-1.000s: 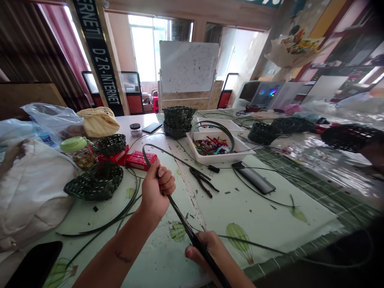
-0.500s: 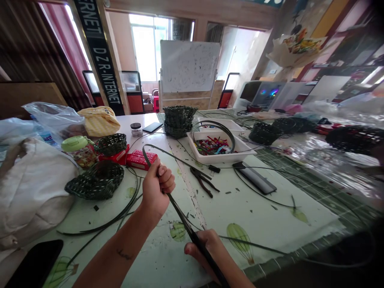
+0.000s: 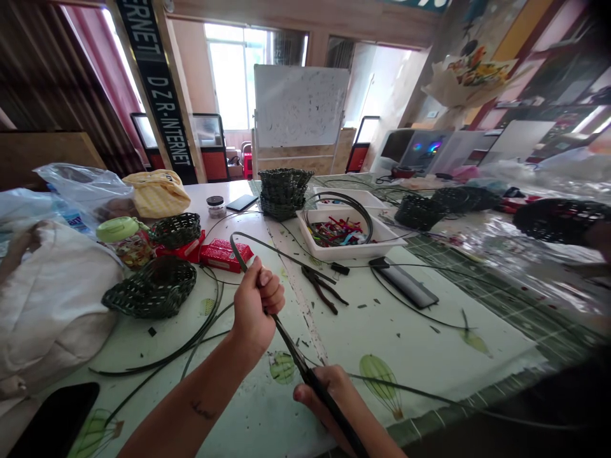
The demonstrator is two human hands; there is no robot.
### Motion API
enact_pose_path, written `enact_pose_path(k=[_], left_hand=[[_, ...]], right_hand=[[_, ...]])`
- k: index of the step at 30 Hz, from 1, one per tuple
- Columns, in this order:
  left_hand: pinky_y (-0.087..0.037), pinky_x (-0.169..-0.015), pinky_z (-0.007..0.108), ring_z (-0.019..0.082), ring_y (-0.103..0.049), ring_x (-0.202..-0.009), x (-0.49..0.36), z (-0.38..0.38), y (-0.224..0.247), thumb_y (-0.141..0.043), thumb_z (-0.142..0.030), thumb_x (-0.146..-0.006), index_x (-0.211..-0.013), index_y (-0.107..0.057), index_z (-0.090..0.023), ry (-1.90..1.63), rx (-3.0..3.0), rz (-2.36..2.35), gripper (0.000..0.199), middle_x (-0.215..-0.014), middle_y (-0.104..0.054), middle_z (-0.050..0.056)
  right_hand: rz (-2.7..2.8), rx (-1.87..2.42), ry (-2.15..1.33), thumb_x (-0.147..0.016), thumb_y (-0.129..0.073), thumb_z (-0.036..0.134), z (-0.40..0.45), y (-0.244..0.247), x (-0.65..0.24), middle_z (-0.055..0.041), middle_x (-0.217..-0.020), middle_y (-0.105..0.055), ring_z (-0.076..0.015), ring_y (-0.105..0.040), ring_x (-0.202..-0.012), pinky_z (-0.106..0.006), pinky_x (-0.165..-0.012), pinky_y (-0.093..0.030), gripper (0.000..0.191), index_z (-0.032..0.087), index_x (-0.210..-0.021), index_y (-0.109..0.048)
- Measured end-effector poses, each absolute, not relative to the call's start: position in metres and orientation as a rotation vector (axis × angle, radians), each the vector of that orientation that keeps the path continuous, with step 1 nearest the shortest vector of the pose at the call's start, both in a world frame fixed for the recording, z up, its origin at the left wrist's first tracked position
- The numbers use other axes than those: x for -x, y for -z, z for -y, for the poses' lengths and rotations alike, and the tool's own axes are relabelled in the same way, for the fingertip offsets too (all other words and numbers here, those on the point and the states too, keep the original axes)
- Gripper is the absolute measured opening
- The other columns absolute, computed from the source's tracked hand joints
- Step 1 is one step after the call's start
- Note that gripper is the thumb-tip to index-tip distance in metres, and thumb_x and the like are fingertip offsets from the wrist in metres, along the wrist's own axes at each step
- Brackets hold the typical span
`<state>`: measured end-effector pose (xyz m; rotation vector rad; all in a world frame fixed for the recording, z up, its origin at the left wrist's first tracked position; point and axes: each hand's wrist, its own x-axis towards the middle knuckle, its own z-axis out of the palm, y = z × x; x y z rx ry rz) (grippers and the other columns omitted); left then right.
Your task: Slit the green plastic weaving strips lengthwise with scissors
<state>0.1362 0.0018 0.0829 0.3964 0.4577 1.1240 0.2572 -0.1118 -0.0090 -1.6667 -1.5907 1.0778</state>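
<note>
We find the left hand (image 3: 255, 305) and right hand (image 3: 331, 397) both on a dark green weaving strip (image 3: 291, 343), held above the tabletop (image 3: 382, 343) and running diagonally between them. Its upper end curves past the left hand toward a red box (image 3: 225, 254). We record the left fingers (image 3: 270, 286) curled together and clamped on the strip. The right fingers (image 3: 303, 395) are likewise clamped on its lower length, near the bottom of the view. Left of the left hand lies a woven green basket (image 3: 153, 289), with loose strips (image 3: 181, 356) on the tabletop below it. To the right of the held strip we note dark pliers (image 3: 317, 286) and a dark flat case (image 3: 403, 283). Farther on stand a smaller woven basket (image 3: 175, 230), a white tray (image 3: 344, 252) of coloured scraps and two stacked woven baskets (image 3: 281, 194). A whiteboard (image 3: 300, 105) stands beyond the tabletop, before a bright window (image 3: 231, 76)
</note>
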Motion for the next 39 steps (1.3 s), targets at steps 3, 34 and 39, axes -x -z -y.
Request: enact_pose_path(k=[3, 34, 39], left_hand=[[-0.007, -0.035, 0.02, 0.006, -0.009, -0.036, -0.137, -0.002, -0.081, -0.043, -0.034, -0.089, -0.052, -0.033, -0.017, -1.129, -0.384, -0.452, 0.042, -0.046, -0.011, -0.008], [-0.007, -0.035, 0.021, 0.006, -0.014, -0.035, -0.122, -0.004, -0.095, -0.043, -0.031, -0.09, -0.053, -0.033, -0.017, -1.201, -0.372, -0.392, 0.041, -0.047, -0.009, -0.008], [-0.007, -0.035, 0.021, 0.006, -0.013, -0.035, -0.122, -0.004, -0.095, -0.044, -0.03, -0.089, -0.053, -0.033, -0.017, -1.204, -0.366, -0.395, 0.04, -0.047, -0.01, -0.008]], right_hand=[[1.584, 1.671, -1.047, -0.072, -0.056, 0.054, 0.111, 0.009, -0.255, 0.0059, -0.05, -0.017, -0.0087, -0.018, -0.048, -0.025, -0.042, -0.011, 0.053, 0.022, -0.049, -0.02], [1.68, 1.612, -1.085, -0.074, -0.055, 0.06, 0.123, 0.01, -0.263, 0.0063, -0.052, -0.018, -0.0085, -0.017, -0.048, -0.025, -0.042, -0.011, 0.056, 0.021, -0.053, -0.021], [1.616, 1.697, -1.102, -0.073, -0.057, 0.05, 0.122, 0.009, -0.258, 0.0062, -0.051, -0.018, -0.0085, -0.017, -0.048, -0.025, -0.041, -0.012, 0.049, 0.021, -0.05, -0.024]])
